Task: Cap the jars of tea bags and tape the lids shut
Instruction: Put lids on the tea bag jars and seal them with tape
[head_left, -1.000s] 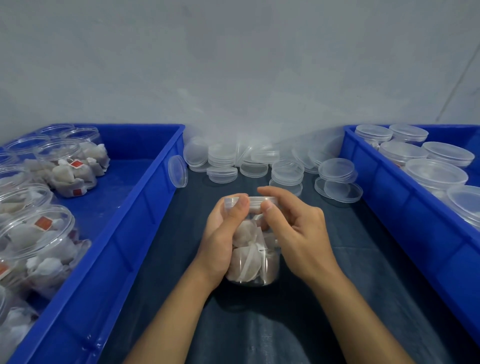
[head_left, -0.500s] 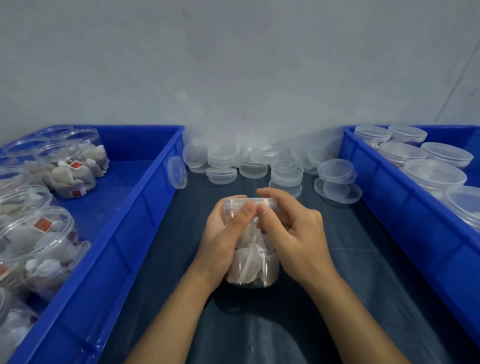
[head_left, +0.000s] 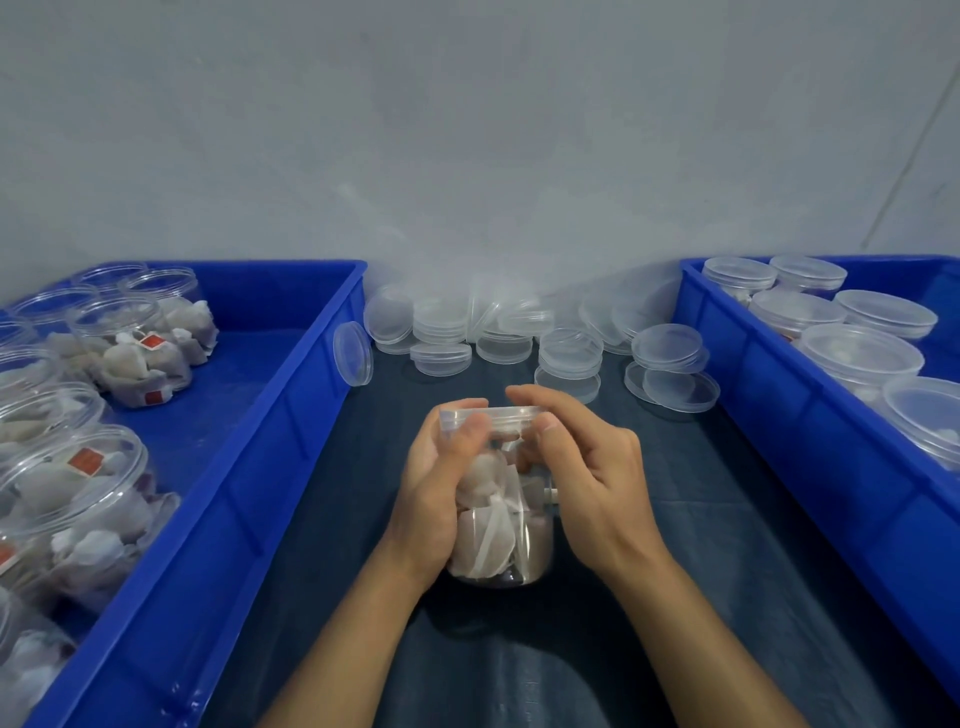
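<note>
A clear plastic jar (head_left: 498, 535) full of white tea bags stands on the dark mat in the middle, with a clear lid (head_left: 496, 415) on its mouth. My left hand (head_left: 441, 483) wraps the jar's left side, its thumb pressing on the lid's front edge. My right hand (head_left: 587, 473) curls round the jar's right side and the lid, thumb on the front just under the rim. The jar's upper body is mostly hidden by my fingers. I see no tape.
A blue bin (head_left: 270, 457) on the left holds several open jars of tea bags (head_left: 140, 364). A blue bin (head_left: 779, 415) on the right holds several capped jars (head_left: 857, 353). Several loose clear lids (head_left: 569, 353) lie stacked against the back wall.
My right thumb has slid a little right along the lid's edge and the left thumb has shifted left. The jar stays in place between my hands.
</note>
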